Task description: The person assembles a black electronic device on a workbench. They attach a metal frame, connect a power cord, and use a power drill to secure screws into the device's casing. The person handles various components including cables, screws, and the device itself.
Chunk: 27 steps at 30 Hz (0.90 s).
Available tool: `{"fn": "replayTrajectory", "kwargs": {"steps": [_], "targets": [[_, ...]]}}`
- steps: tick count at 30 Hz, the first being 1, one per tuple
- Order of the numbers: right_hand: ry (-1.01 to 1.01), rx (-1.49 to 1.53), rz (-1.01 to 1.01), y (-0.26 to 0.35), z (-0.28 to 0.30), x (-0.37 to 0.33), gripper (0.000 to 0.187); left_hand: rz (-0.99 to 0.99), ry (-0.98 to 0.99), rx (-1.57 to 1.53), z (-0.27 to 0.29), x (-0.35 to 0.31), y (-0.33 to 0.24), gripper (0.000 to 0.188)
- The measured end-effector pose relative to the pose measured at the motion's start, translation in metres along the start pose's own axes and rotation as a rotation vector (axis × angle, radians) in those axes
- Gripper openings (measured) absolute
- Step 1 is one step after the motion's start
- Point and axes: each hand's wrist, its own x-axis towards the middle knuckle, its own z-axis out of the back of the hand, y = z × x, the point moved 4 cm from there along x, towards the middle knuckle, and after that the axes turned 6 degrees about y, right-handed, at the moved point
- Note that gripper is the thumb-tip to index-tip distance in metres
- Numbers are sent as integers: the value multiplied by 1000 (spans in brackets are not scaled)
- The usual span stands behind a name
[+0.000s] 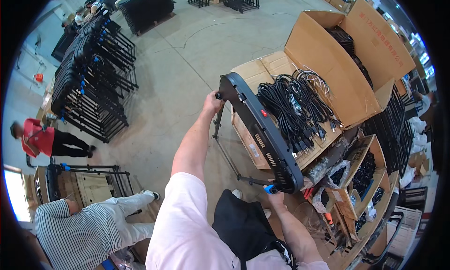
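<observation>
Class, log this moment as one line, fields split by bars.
Left hand: grips black unit, far end | Right hand: at near end, beside blue part | Black cables: on cardboard, right of unit

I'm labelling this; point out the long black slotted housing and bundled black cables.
Long black slotted housing (pixel 270 130): head view, middle of its rim.
Bundled black cables (pixel 282 104): head view, middle of pile.

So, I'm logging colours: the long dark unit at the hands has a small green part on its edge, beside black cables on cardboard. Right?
Not green: the head view shows the small part is red. The long dark unit is indeed beside black cables on cardboard.
</observation>
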Motion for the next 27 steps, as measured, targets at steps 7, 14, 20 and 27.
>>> {"fn": "replayTrajectory", "kwargs": {"steps": [7,14,20,27], "targets": [[148,-267,-347,11,44,36,40,-45,-172,27,-50,15,-51,95],[86,-422,-222,-15,61,16,49,230,-55,263,-135,-126,135,57],[170,-615,179,-152,113,-158,37,475,727,509,-240,-370,276,41],[196,-288,-725,-164,119,-219,40,632,354,399,-181,-384,287,42]]}}
